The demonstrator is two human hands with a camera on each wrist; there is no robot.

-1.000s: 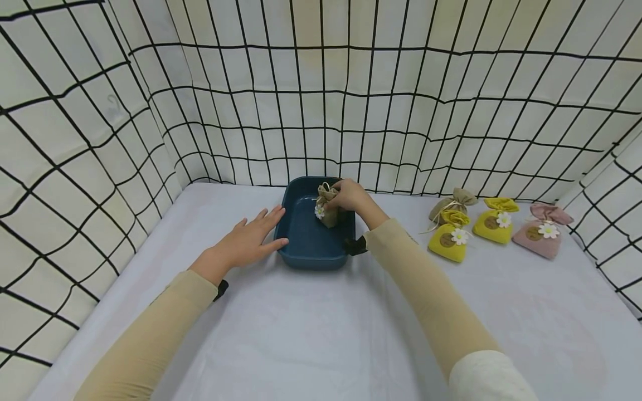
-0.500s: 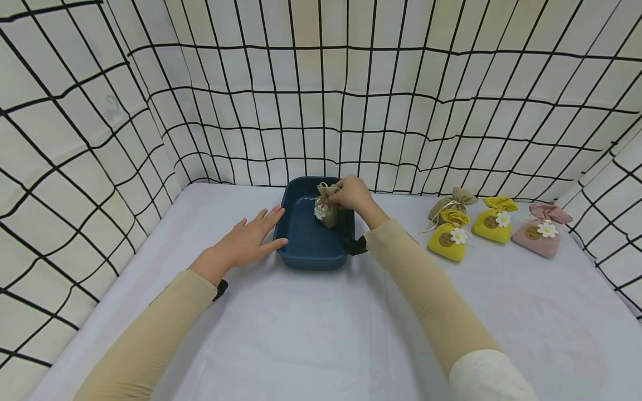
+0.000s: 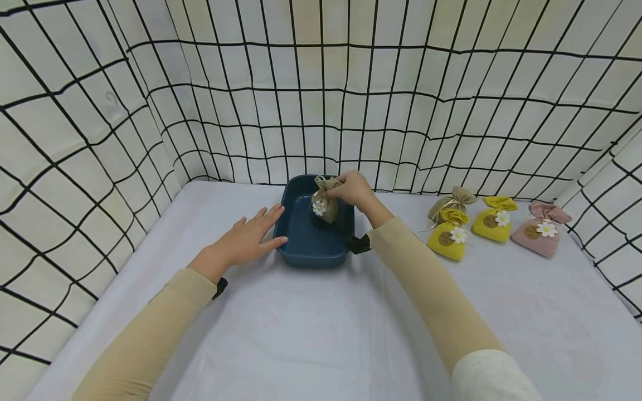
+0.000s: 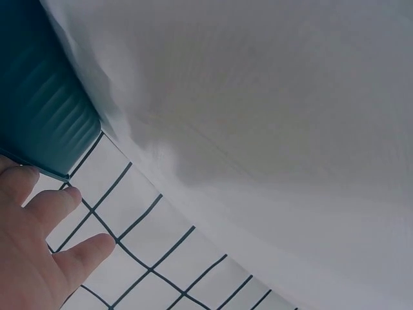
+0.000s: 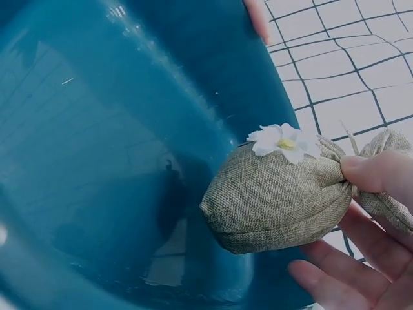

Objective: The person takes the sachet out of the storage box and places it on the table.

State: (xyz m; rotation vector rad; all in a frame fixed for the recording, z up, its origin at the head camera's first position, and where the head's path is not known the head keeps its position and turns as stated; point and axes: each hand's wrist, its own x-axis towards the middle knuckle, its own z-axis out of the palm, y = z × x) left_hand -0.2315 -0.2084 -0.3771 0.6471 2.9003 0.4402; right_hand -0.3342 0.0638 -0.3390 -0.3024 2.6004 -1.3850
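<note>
My right hand (image 3: 355, 192) pinches the gathered neck of a grey-brown drawstring pouch (image 5: 274, 200) between thumb and fingers. A white daisy (image 5: 284, 141) decorates the pouch, which hangs over the inside of a dark blue rectangular basin (image 3: 311, 250), toward its back right. My left hand (image 3: 246, 239) lies with spread, straight fingers against the basin's left rim, palm down. In the left wrist view its fingertips (image 4: 64, 195) show right beside the ribbed outer wall of the basin.
At the right lie another grey-brown pouch (image 3: 436, 206), two yellow pouches (image 3: 446, 250) (image 3: 486, 228) and a pink pouch (image 3: 534, 245), most with daisies. A black wire grid (image 3: 321, 89) over white sheeting stands behind and along both sides of the white-covered table (image 3: 311, 334).
My right hand has raised the grey-brown pouch a little from the basin's bottom, still gripping its neck. The left hand stays at the rim.
</note>
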